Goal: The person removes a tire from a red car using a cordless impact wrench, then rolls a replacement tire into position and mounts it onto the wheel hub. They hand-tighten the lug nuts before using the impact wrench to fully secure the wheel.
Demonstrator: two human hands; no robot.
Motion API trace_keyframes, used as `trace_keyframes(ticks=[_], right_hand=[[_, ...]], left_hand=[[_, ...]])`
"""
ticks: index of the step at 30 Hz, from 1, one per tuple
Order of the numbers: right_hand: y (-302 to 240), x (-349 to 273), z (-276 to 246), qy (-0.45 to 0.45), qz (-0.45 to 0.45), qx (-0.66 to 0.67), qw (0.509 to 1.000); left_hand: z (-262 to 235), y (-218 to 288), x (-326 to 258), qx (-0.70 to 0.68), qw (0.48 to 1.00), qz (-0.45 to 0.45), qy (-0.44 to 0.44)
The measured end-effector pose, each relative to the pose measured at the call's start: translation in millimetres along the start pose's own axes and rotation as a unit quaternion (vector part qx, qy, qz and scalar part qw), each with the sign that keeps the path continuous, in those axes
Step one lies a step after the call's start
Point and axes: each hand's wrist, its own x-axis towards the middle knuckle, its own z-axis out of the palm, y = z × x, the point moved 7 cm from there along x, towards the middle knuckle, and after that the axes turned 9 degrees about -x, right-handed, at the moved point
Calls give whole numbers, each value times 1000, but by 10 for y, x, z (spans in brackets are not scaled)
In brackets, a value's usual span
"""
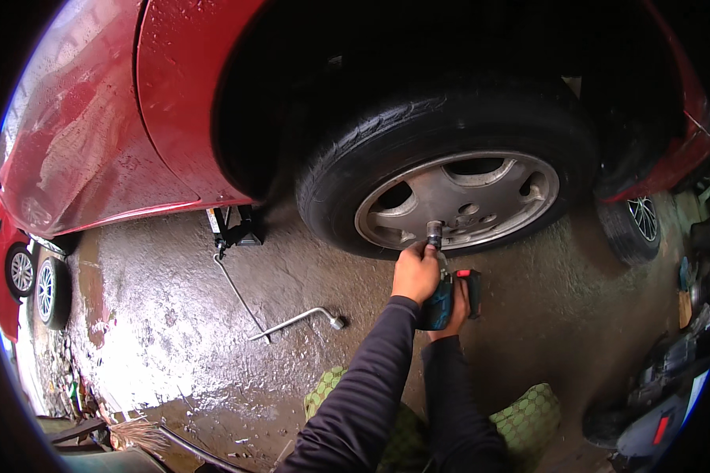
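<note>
Both hands closed — left hand (415,272) steadying socket (434,232) (at wheel (459,199)), right hand (455,309) gripping impact wrench (442,299)

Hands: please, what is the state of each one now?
Left hand: closed around the front of the impact wrench.
Right hand: closed on its grip.

Wet concrete floor (173,315) under a red car (95,118)

A jack (233,229) is standing on the floor, its crank (280,319) is lying beside, and the tyre (339,181) is resting near; a broom (138,433) is lying at the lower left.
</note>
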Motion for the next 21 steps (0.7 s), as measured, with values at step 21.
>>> trace_keyframes(ticks=[21], right_hand=[[398,-399,367,-240,242,364,867]], left_hand=[[178,-280,166,-40,998,-37,-7]])
